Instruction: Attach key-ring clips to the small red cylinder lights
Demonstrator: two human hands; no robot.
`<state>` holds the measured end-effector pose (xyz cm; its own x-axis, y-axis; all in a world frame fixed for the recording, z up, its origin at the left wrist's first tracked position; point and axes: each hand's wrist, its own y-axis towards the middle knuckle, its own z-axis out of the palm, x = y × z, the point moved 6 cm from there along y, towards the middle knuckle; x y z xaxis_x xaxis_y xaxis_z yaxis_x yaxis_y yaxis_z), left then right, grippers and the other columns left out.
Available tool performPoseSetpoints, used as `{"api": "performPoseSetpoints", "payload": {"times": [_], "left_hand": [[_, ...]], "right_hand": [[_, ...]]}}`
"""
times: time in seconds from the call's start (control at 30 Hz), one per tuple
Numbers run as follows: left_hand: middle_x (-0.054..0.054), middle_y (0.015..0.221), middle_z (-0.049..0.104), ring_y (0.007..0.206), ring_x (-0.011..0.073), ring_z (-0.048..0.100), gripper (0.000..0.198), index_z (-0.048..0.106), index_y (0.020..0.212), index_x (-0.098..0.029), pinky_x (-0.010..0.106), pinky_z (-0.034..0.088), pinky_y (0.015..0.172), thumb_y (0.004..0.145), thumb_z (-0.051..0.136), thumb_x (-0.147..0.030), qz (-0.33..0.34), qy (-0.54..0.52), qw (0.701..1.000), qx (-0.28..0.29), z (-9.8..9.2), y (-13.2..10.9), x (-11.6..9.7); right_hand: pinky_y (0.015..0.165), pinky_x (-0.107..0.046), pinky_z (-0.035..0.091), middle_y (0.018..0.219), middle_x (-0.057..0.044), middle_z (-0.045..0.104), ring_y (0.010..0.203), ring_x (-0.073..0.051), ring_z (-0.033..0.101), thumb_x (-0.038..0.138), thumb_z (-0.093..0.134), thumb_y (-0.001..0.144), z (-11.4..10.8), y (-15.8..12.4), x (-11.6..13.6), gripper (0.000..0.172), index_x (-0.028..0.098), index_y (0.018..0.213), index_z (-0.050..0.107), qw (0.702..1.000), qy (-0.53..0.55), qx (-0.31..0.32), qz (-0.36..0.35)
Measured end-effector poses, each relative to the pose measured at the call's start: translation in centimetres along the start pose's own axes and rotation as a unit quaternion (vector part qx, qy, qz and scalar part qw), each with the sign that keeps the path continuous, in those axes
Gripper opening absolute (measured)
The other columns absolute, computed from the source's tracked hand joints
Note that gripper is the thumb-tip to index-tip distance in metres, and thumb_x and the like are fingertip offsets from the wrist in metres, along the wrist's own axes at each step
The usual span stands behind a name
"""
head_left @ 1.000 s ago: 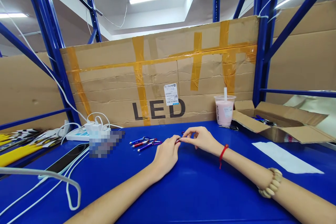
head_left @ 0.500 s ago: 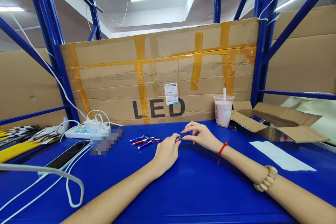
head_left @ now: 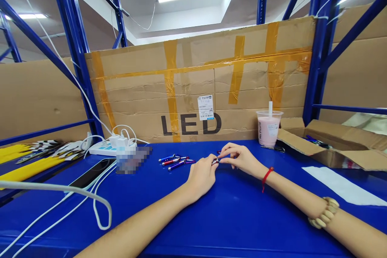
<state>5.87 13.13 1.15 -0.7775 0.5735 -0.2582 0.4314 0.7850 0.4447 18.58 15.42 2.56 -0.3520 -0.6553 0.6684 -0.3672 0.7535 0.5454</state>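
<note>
My left hand [head_left: 202, 176] is closed around a small shiny metal tube [head_left: 215, 161], with only its silvery end showing past the fingers. At that end the thumb and index finger of my right hand [head_left: 242, 158] are pinched together, touching the tube. Most of the tube is hidden in the left hand. To the left of my hands lies a loose group of slim pen-like metal tubes, among them a red one [head_left: 171, 162] and a purple one [head_left: 176, 165]. Just behind my right fingers, a small piece of something red [head_left: 219, 152] shows on the blue tabletop [head_left: 236, 217].
A pink drink cup [head_left: 268, 129] with a straw stands at the back right, beside an open cardboard box [head_left: 329, 153]. White paper [head_left: 344, 185] lies nearer. On the left are a phone [head_left: 92, 174], a power strip [head_left: 101, 148], white cables [head_left: 102, 209] and yellow-handled items [head_left: 36, 169].
My right thumb and index finger, spread apart before, have closed at the end of the tube in my left hand. The whole scene has shifted slightly right in view.
</note>
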Motion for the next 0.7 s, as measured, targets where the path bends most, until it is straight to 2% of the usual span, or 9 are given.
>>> {"api": "performPoseSetpoints", "payload": {"times": [0.27, 0.57, 0.7], "left_hand": [[-0.006, 0.083, 0.053, 0.072, 0.0099, 0.05, 0.006, 0.045, 0.095, -0.021, 0.015, 0.025, 0.053, 0.091, 0.041, -0.019, -0.03, -0.068, 0.997, 0.026, 0.32, -0.31, 0.09], [-0.006, 0.086, 0.053, 0.075, 0.0092, 0.05, 0.007, 0.045, 0.096, -0.02, 0.015, 0.026, 0.056, 0.09, 0.043, -0.017, -0.032, -0.081, 0.995, 0.049, 0.35, -0.36, -0.16], [-0.006, 0.082, 0.052, 0.072, 0.0091, 0.049, 0.005, 0.043, 0.095, -0.019, 0.015, 0.026, 0.055, 0.09, 0.043, -0.018, -0.026, -0.093, 0.994, 0.049, 0.48, -0.46, -0.13]], "right_hand": [[0.038, -0.017, 0.04, 0.081, -0.005, 0.05, 0.04, -0.002, 0.046, 0.039, 0.063, 0.065, -0.03, -0.06, 0.4, 0.026, 0.014, 0.072, 0.067, 1.0, 0.007, 0.005, 0.007], [0.04, -0.017, 0.042, 0.077, -0.004, 0.051, 0.042, -0.004, 0.047, 0.037, 0.066, 0.061, 0.13, 0.01, 0.3, 0.026, 0.013, 0.07, 0.067, 0.999, 0.02, 0.031, 0.026], [0.04, -0.018, 0.043, 0.077, -0.004, 0.051, 0.043, -0.004, 0.047, 0.037, 0.066, 0.062, 0.02, -0.08, 0.61, 0.025, 0.013, 0.069, 0.067, 0.999, 0.006, 0.033, 0.017]]}}
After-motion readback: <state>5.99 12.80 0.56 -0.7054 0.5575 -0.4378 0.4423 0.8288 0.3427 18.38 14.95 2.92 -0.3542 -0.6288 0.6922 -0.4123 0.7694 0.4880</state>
